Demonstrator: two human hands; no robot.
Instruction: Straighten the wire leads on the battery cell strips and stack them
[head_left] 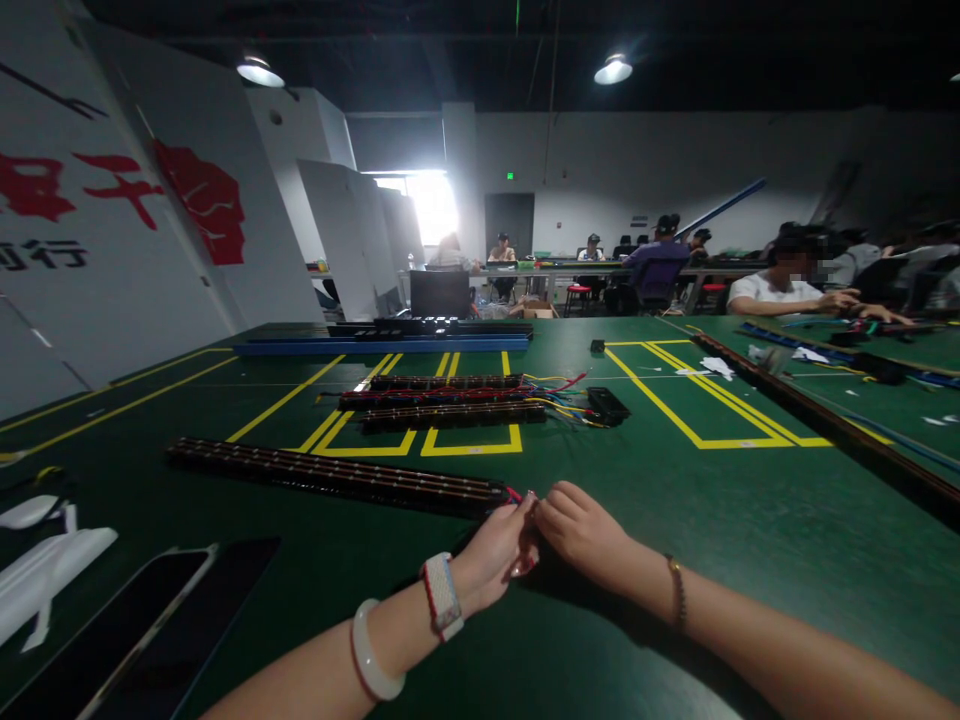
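Both my hands meet at the near middle of the green table [675, 520]. My left hand [499, 548], with a watch and a pale bangle on the wrist, pinches the right end of a long dark LED strip [337, 478], where red wires come out. My right hand [581, 525], a bead bracelet on its wrist, is curled closed against the same end, fingertips touching those of the left hand. What the right fingers grip is hidden.
Three more strips [442, 398] with coloured wires and a small black box [607, 404] lie inside yellow tape lines. A blue rail [382, 344] lies further back. Two phones [142, 630] and white pieces [45, 570] sit at near left. People sit at tables beyond and on the right.
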